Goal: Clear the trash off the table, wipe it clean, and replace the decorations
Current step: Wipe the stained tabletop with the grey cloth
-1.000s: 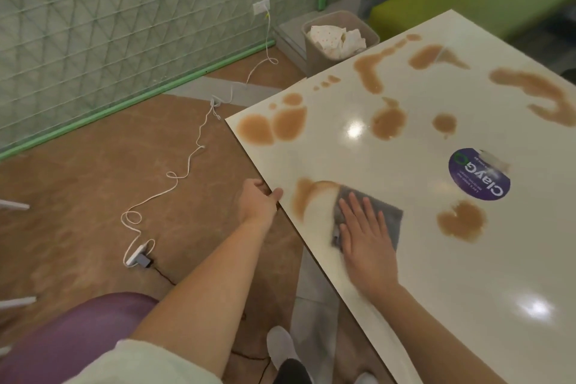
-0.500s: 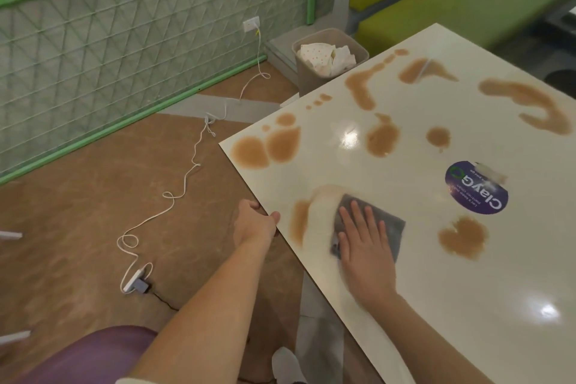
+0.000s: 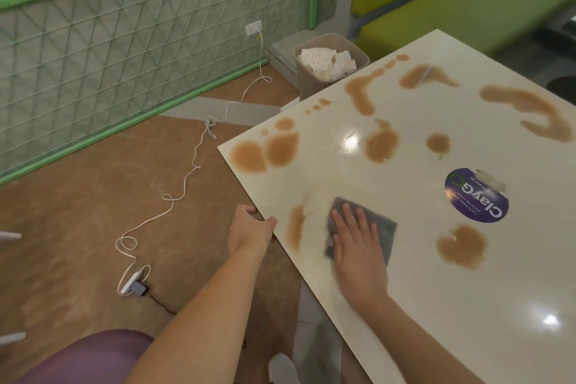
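Grey rag [image 3: 378, 227] flat under the open right hand [image 3: 358, 246], left hand [image 3: 251, 231] gripping the table [image 3: 436, 305] edge; that brown streak [image 3: 294, 232] could easily smear off the side.

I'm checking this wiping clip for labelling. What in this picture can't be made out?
Head view only:
- Grey cloth: its middle is hidden under the right hand.
- Left hand: its fingers are hidden beneath the table edge.
- Purple sticker: the small print is too small to read.
- Table: its right side is cut off by the frame.
- Bin: its base is hidden behind the table.
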